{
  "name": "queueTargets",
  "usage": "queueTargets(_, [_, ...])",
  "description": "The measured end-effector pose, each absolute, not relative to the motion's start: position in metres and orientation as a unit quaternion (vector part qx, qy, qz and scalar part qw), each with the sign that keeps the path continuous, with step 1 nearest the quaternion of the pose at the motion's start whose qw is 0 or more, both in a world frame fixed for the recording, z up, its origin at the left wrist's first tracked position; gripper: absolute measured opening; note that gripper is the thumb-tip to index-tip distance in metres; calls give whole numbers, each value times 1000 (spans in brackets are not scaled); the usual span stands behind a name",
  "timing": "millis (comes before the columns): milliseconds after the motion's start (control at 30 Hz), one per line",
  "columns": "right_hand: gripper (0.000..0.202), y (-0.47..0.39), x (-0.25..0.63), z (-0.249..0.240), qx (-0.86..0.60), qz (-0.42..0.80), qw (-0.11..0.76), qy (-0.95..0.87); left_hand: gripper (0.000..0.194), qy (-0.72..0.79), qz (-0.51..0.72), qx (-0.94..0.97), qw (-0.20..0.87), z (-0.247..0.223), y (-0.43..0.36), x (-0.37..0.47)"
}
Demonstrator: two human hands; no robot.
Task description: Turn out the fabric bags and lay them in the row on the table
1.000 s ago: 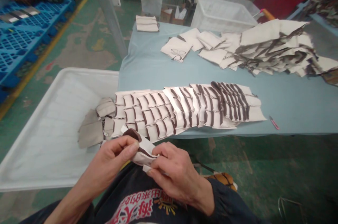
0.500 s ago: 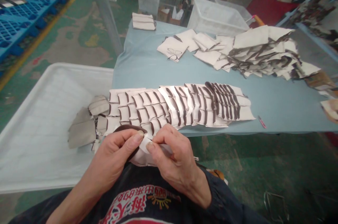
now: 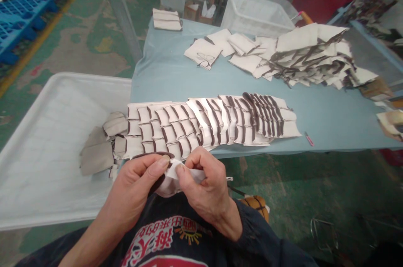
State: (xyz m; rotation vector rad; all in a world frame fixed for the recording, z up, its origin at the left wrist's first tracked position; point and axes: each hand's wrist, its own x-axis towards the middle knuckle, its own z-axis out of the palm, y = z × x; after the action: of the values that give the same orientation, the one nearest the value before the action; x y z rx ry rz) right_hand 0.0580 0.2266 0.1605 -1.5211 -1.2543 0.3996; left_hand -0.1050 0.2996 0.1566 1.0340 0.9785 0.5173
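Observation:
Near my body, just off the table's front edge, my left hand (image 3: 137,187) pinches the dark-edged side of a pale fabric piece (image 3: 168,187). My right hand (image 3: 206,187) is closed on a white strip (image 3: 192,173) that lies against that piece, thumb and forefinger pressed together. The two hands are close but apart. Beyond them, overlapping pale pieces with dark brown edges (image 3: 176,128) lie in long rows on the blue table (image 3: 163,69). Several loose white strips (image 3: 209,116) rest across the rows.
A white bin (image 3: 40,145) at the left holds grey pieces (image 3: 96,158). Toward the back right are a heap of pale pieces (image 3: 315,57), glasses (image 3: 204,59) and a clear tub (image 3: 256,15). A small pink tool (image 3: 309,139) lies near the front edge.
The white strip now extends further to the right under my right fingers. Both hands still grip at nearly the same place. The whole view has shifted slightly.

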Motion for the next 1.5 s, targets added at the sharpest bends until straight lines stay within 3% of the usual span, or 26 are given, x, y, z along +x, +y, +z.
queueTargets(200, [25, 227, 53, 156, -649, 128, 531, -529, 63, 468, 234, 451, 723, 156, 300, -104])
queueTargets(467, [25, 225, 49, 158, -653, 180, 535, -505, 54, 448, 249, 497, 700, 157, 297, -107])
queueTargets(800, [25, 223, 44, 149, -661, 223, 548, -462, 62, 459, 258, 495, 691, 159, 295, -107])
queueTargets(1033, [26, 225, 42, 149, -644, 228, 567, -461, 24, 401, 230, 445, 767, 155, 301, -117])
queueTargets(1500, [26, 232, 41, 145, -647, 275, 554, -446, 20, 461, 278, 483, 691, 153, 296, -106])
